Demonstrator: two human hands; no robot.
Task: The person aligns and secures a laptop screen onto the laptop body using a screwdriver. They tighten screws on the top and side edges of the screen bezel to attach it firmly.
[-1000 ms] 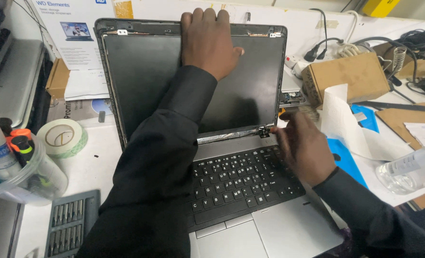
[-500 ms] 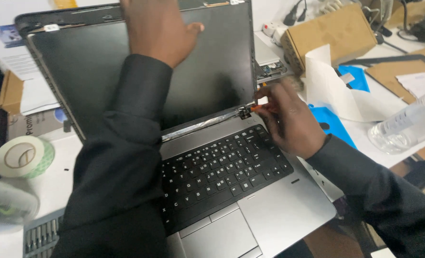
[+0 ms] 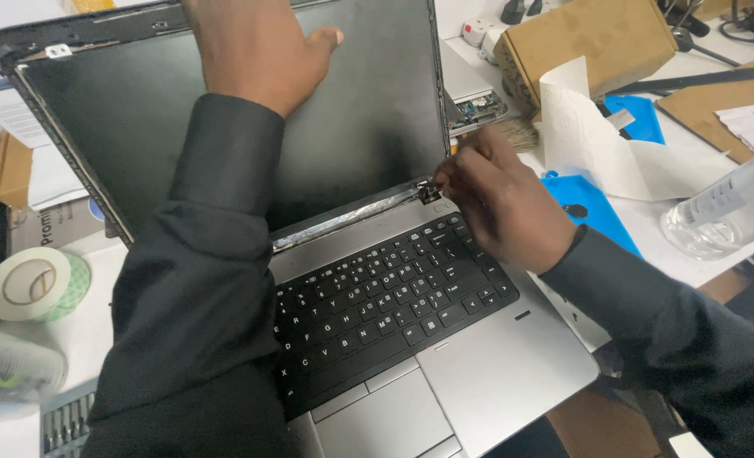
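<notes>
Black-sleeved, the left hand [image 3: 254,51] lies open and flat against the top of the laptop screen [image 3: 343,144], steadying it. The right hand [image 3: 500,199] pinches closed at the right hinge [image 3: 428,192]; what it grips is hidden. The bezel is already off, the panel still seated. A tape roll [image 3: 29,284], cardboard box [image 3: 585,42] and plastic bottle [image 3: 725,212] sit on the counter [image 3: 665,229].

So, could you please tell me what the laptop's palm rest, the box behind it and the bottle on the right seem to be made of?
Palm rest: probably brushed metal or metal-look plastic; silver-grey with a matte sheen. Box: plain cardboard; brown, dull, folded edges. Bottle: clear plastic, apparently; see-through and glossy with ribbing.
</notes>
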